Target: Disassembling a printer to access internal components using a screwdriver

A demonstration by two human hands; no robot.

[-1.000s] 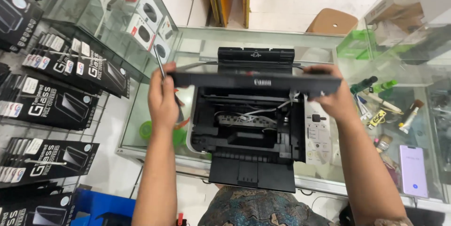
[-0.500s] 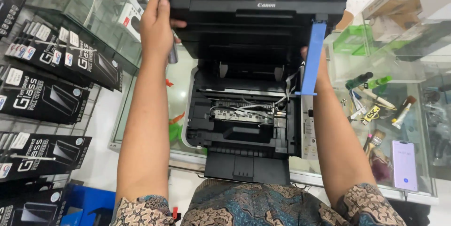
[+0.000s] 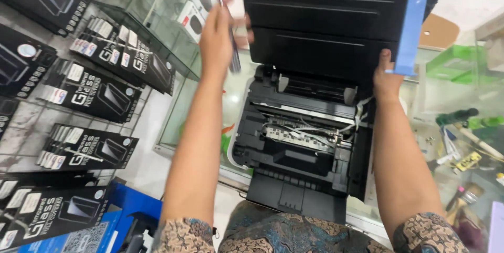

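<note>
Black plastic makes up nearly all of what is being handled: a printer (image 3: 302, 142) is seen on a glass counter (image 3: 446, 100), with its scanner lid (image 3: 336, 16) swung up and back so that the inner workings, a tangle of white cables and a carriage rail, are laid bare. The lid's left edge is met by the left hand (image 3: 220, 35), whose grip is partly closed around a thin dark tool or pen (image 3: 233, 48), the fingers blurred, so how firmly the lid itself is caught cannot be told. The right hand (image 3: 387, 77) is pressed up against the lid's right underside just beside a blue prop arm (image 3: 409, 29), fingers curled on the edge rather than wrapped round anything. For the raising of the lid to be done well, it is judged that both sides should be lifted evenly, so the hinge is not twisted, and that the blue prop should be seated fully before either hand is taken away; the loose cables near the right hinge are best kept from being pinched. Boxed screen protectors (image 3: 100, 90) are hung on a rack at the left, and small tools and bottles (image 3: 462, 127) are scattered on the counter to the right.
</note>
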